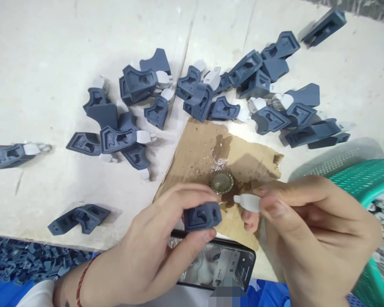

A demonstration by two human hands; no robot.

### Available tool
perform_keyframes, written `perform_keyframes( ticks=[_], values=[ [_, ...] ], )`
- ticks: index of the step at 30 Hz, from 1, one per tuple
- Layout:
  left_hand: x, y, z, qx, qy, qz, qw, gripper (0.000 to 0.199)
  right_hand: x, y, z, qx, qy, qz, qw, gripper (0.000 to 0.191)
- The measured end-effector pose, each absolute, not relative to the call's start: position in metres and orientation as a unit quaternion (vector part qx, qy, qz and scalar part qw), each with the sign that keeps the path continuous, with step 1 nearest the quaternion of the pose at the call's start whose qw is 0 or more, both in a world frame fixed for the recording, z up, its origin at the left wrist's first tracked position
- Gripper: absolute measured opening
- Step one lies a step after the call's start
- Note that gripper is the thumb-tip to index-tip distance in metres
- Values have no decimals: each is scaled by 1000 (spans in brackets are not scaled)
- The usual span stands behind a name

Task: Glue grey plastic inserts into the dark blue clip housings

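Note:
My left hand grips a dark blue plastic part between thumb and fingers, its slotted end facing right. Pinched in my right hand is a small white plastic piece, its narrow tab pointing left toward the blue part. A gap separates the two pieces. Just beyond them, a small round cap with liquid in it rests on a stained piece of cardboard. A phone with a lit screen lies below my left hand, partly covered by it.
Across the table lie several blue parts with white pieces attached. A green basket of white pieces stands at the right. Many loose blue parts fill the lower left, below the table edge. One blue part lies far right.

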State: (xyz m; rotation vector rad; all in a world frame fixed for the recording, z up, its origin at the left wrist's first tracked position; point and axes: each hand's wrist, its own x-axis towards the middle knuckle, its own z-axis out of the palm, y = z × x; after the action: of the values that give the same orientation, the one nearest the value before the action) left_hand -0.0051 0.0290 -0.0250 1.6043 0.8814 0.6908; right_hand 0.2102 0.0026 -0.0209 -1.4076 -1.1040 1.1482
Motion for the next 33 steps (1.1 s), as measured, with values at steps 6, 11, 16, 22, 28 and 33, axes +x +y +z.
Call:
perform_keyframes(
  ticks=[6,11,16,22,28,33],
  values=[
    [-4,31,-22,707,379,295,520,28,208,3,-19,-505,-399,561,521,17],
    [-4,31,-20,733,382,274,493,24,207,1,-19,-474,-400,595,512,23],
    [-2,31,-20,739,380,268,487,22,204,2,-17,-487,-407,590,499,23],
    [-2,30,-21,743,382,269,479,21,202,4,-16,-501,-422,573,493,30],
    [-4,29,-20,746,378,275,475,23,201,3,-14,-516,-439,553,485,26],
    [-2,27,-24,761,388,265,447,28,199,5,-11,-548,-474,514,459,28]
  ],
)
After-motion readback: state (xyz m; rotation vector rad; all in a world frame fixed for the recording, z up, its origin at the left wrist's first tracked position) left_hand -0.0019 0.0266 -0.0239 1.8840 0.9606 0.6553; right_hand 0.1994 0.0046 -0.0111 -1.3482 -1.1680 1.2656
